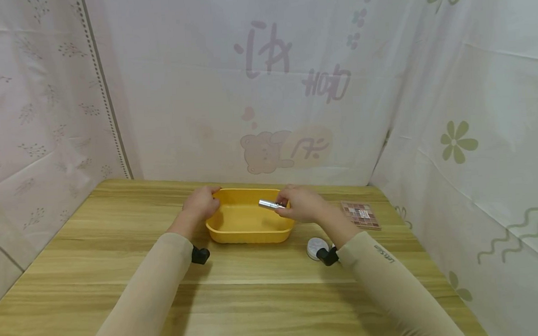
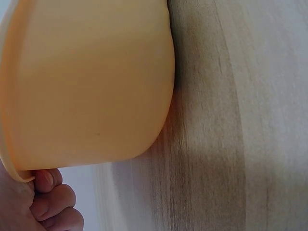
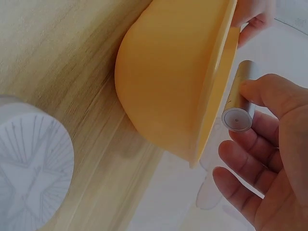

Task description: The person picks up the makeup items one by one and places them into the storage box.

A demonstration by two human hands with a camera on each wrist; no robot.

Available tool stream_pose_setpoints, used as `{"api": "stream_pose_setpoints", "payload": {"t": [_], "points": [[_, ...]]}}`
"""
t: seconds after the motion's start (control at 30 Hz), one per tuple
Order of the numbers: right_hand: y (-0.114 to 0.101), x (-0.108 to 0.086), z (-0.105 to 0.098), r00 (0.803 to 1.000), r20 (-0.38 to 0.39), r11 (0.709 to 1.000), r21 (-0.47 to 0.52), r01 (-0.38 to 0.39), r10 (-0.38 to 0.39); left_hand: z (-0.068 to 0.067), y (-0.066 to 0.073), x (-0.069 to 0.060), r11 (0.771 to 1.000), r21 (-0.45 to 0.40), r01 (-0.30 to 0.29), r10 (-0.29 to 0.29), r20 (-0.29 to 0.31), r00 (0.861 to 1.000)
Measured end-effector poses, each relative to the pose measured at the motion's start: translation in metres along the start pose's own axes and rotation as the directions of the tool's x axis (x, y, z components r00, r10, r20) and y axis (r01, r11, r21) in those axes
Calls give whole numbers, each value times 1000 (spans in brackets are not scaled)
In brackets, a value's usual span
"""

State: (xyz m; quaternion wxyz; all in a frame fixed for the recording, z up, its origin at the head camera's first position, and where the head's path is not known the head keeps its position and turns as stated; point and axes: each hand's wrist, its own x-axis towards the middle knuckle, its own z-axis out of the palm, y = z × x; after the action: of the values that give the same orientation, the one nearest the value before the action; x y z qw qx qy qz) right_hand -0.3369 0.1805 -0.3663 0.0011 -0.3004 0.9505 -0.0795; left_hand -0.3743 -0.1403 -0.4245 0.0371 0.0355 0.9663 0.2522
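Observation:
A yellow plastic basin (image 1: 249, 236) stands on the wooden table. My left hand (image 1: 202, 203) grips its left rim, thumb above and curled fingers beneath, as the left wrist view shows at the basin wall (image 2: 96, 86). Over the basin's right side, my right hand (image 1: 303, 204) pinches a shiny silver lipstick tube (image 1: 270, 204) between thumb and fingers. In the right wrist view the tube's round end (image 3: 237, 119) faces the camera, and the other fingers of the right hand (image 3: 274, 159) are loosely bent. The basin's inside looks plain yellow where it shows.
A round white case (image 1: 316, 247) with a star pattern (image 3: 33, 168) lies right of the basin, partly behind the black wrist mount (image 1: 329, 256). Farther right lies a flat makeup palette (image 1: 361, 215). Patterned white cloth (image 1: 193, 91) hangs behind the table and at both sides.

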Motion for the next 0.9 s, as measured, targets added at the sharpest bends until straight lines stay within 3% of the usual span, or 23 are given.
{"api": "stream_pose_setpoints", "payload": {"t": [0.4,0.9], "points": [[-5,-1,5,997,81,1000,22,12,-13,1,0,-3,1000,1,-3,4,-14,1000],[-7,-3,13,994,94,998,-38,58,-55,2,-2,-1,1000,7,-8,8,-9,1000]]}}
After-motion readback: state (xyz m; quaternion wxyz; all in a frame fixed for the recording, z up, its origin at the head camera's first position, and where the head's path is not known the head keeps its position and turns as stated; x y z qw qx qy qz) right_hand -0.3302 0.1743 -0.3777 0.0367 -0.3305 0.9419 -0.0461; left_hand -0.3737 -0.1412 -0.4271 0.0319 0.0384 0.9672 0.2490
